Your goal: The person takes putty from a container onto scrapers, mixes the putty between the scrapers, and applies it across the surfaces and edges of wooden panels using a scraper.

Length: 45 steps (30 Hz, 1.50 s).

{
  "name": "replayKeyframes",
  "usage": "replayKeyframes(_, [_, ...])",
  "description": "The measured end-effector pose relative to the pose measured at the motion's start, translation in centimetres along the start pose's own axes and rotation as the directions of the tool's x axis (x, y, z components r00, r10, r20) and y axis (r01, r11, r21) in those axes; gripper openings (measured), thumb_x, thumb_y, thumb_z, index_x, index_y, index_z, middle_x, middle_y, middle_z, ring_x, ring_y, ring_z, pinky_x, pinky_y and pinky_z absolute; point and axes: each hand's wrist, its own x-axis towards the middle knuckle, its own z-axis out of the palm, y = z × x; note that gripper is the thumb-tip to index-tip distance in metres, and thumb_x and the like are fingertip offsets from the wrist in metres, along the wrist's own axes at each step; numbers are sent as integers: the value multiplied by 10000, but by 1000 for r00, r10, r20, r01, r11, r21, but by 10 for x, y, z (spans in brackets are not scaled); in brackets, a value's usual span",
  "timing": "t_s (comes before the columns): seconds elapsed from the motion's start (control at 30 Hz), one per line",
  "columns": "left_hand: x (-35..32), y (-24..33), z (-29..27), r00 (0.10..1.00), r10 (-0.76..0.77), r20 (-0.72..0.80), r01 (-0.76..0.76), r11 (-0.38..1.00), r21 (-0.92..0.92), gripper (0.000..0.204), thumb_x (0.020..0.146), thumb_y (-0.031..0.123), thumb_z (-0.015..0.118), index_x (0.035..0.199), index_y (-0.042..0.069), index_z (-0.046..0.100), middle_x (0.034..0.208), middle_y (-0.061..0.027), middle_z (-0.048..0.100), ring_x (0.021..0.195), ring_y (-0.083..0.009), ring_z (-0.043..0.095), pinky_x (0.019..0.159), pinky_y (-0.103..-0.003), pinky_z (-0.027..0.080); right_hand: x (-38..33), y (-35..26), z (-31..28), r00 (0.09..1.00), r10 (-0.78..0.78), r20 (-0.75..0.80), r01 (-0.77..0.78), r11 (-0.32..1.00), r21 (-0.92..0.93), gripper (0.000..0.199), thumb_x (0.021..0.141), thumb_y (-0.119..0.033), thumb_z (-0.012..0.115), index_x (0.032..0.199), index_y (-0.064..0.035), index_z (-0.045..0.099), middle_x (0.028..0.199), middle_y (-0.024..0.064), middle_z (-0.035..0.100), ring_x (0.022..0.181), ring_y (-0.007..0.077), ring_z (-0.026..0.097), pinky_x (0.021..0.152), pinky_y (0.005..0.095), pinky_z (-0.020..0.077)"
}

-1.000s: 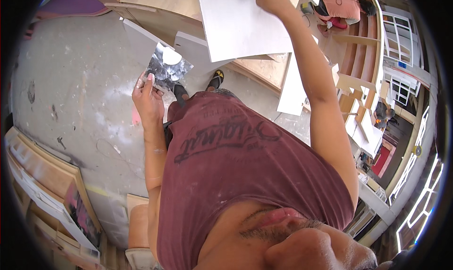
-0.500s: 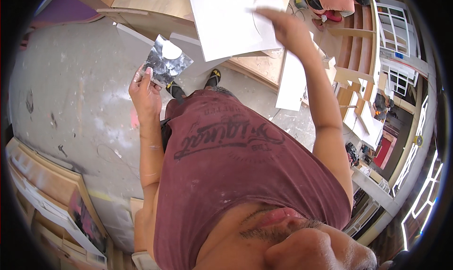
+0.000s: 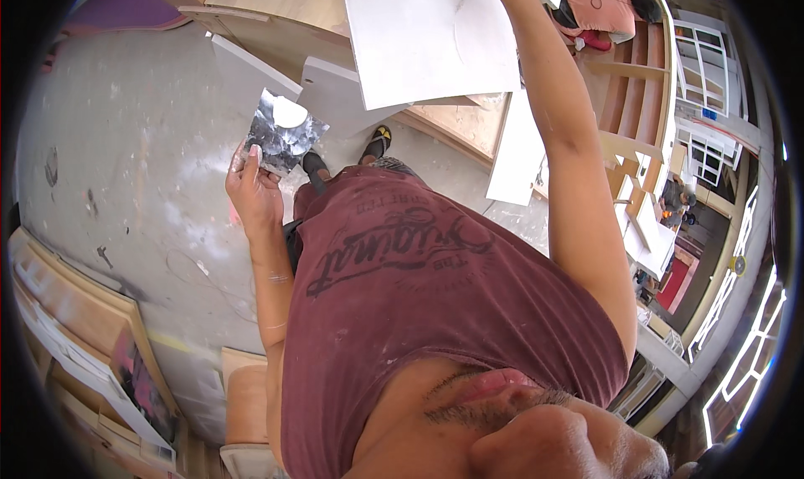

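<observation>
**Filler palette in left hand, right arm raised at white board**

Left hand: fingers curled shut around the lower edge of a flat metal palette plate, thumb on top. The plate sits low and to the person's left, above the concrete floor, just in front of the sandalled feet. A dab of white filler sits near its far edge. The plate is held about level, face up, likely so the filler stays put and within reach. Its long axis runs from the hand away toward the upper right, the free edge pointing at the workpiece.

Right arm: stretched up and forward; the hand itself leaves the top edge of the view, so I cannot tell how its fingers stand or what they hold. The arm crosses the right margin of a large white board, which faces the person and seems propped against the wooden frame behind it.

More white panels lean beside the frame; stacked boards lie along the left wall.
</observation>
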Motion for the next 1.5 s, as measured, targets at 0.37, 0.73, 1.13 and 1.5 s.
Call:
replayKeyframes(0.37, [7, 2, -6, 998, 6, 61, -9, 999, 39, 272, 948, 82, 531, 1171, -74, 540, 1046, -117, 648, 877, -173, 655, 736, -286, 540, -17, -16, 13, 998, 33, -53, -39, 993, -108, 357, 850, -55, 527, 1163, -150, 668, 1093, 181, 665, 1005, 350, 630, 874, 411, 493])
replayKeyframes(0.73, [8, 6, 1, 999, 23, 46, -24, 1000, 9, 291, 918, 66, 567, 1179, -63, 566, 931, -56, 656, 707, -91, 595, 548, -210, 422, -200, -32, 47, 957, -287, -36, 277, 946, -167, 534, 779, 47, 527, 1197, -263, 647, 1118, 25, 669, 1030, 227, 628, 854, 340, 526])
replayKeyframes(1.13, [3, 14, 14, 997, 64, 51, -64, 998, 2, 311, 930, 66, 560, 1210, -68, 545, 996, -81, 645, 785, -126, 624, 621, -229, 474, -104, -16, -30, 993, 38, -111, -28, 996, 89, 365, 841, -32, 509, 1150, -136, 672, 1104, 178, 664, 1013, 350, 626, 872, 404, 488])
replayKeyframes(1.5, [-5, 3, 7, 998, 64, -12, -64, 998, 10, 300, 938, 82, 545, 1194, -72, 521, 1024, -120, 631, 837, -158, 630, 647, -257, 504, -8, 18, -18, 997, 59, 45, -58, 998, -15, 372, 827, -15, 487, 1120, -125, 688, 1097, 184, 665, 1003, 352, 628, 880, 400, 478])
